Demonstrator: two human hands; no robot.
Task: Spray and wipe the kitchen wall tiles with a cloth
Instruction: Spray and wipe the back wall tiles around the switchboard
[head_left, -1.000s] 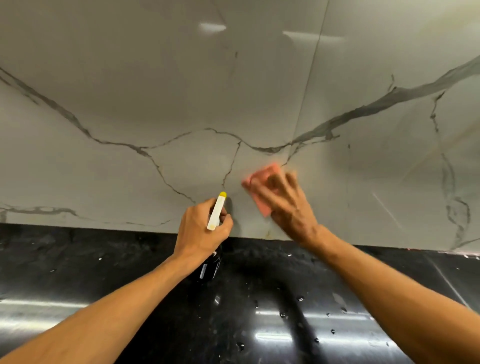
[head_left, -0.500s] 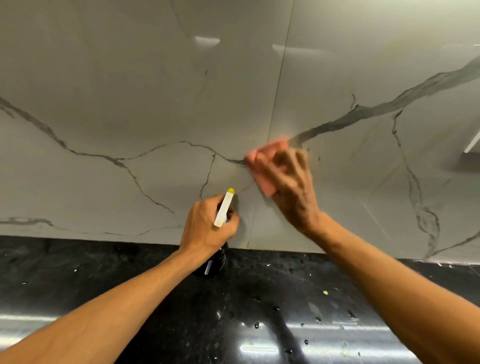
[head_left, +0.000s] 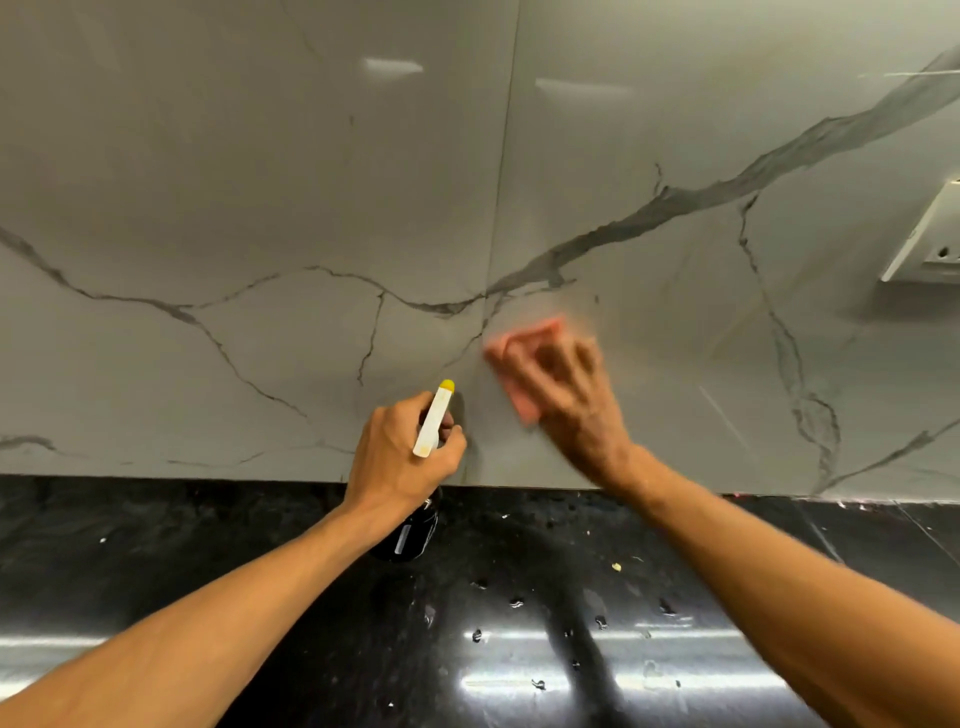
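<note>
Grey marble-look wall tiles (head_left: 260, 182) with dark veins fill the upper view. My right hand (head_left: 566, 400) presses a pink cloth (head_left: 519, 364) flat against the wall just right of the vertical tile joint; hand and cloth are motion-blurred. My left hand (head_left: 402, 457) grips a dark spray bottle (head_left: 410, 535) by its neck, low in front of the wall. The bottle's white trigger head with a yellow nozzle tip (head_left: 435, 423) points up at the tiles.
A glossy black stone countertop (head_left: 208, 545) runs along the wall's foot, dotted with water drops and a few crumbs (head_left: 616, 566). A white socket plate (head_left: 930, 244) sits on the wall at the far right.
My right hand has swept the cloth down and to the right from the vein junction. The view has shifted, bringing the socket plate in at the right. My left hand keeps its hold on the bottle.
</note>
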